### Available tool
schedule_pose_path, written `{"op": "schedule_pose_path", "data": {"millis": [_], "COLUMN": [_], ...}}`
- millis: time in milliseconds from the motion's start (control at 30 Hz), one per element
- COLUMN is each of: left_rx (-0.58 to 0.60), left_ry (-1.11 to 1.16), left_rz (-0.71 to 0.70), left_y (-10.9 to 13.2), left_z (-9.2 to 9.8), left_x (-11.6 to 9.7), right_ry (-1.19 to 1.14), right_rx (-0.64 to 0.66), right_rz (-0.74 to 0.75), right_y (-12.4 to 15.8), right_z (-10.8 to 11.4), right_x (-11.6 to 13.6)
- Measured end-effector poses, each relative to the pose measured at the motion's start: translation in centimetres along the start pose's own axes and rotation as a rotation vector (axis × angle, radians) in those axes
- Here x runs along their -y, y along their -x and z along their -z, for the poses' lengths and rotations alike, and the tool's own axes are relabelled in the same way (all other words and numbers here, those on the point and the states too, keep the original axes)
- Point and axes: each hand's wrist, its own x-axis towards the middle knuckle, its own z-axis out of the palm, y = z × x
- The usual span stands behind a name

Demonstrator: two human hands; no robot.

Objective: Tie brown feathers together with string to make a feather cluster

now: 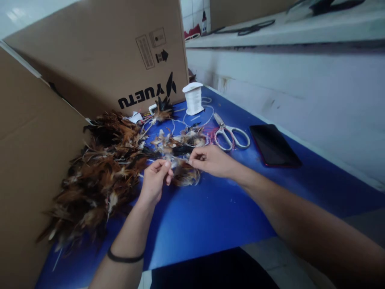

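My left hand (157,176) is closed in a pinch, thumb against forefinger, at the pale fluffy base of a brown feather (187,176). Close beside it, my right hand (209,160) also pinches. Whatever sits between its fingertips is too small to make out; a thin pale strand seems to run between the hands. Loose feathers (180,140) lie just behind my fingers. To the left spreads a large heap of brown and black feather bunches (99,180). Scissors (230,134) with pale handles rest beyond my right hand, touching pink threads (212,134).
A white spool (193,99) stands on the blue table (210,216), with loose cord around it. A dark phone (274,145) lies to the right. Cardboard (99,52) walls off the back and left. A pale ledge (300,28) runs along the right wall.
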Motion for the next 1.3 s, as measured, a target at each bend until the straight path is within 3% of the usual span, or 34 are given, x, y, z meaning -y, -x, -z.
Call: {"op": "schedule_pose_path", "data": {"millis": [133,200,267,400,500,700,967,1300], "left_rx": [-0.077,-0.083,-0.087,-0.055,-0.005,0.079,0.024,0.111], "left_ry": [0.088,0.089,0.054,-0.036,-0.103,-0.189,-0.075,-0.091], "left_rz": [-0.069,-0.065,-0.069,-0.098,-0.103,-0.124,-0.053,0.064], "left_y": [-0.2,-0.1,0.2,0.7,1.0,1.2,0.8,1.0], "left_z": [0.2,0.0,-0.5,-1.3,-1.6,-1.6,-1.2,-1.2], "left_x": [-0.2,-0.4,-0.4,-0.2,0.1,0.5,0.3,0.4], "right_ry": [0.269,0.297,0.180,-0.212,-0.313,-0.243,-0.150,-0.162], "right_rx": [-0.272,-0.371,-0.337,-0.080,-0.014,-0.049,-0.248,-0.240], "right_rz": [0.074,0.137,0.154,0.041,-0.004,0.031,0.022,0.010], "right_y": [0.2,0.4,0.6,0.7,0.8,0.8,0.3,0.4], "right_z": [0.1,0.0,-0.4,-1.7,-2.5,-2.7,-2.0,-2.1], "right_x": [-0.4,-0.2,0.3,0.8,0.7,0.2,0.1,0.1]}}
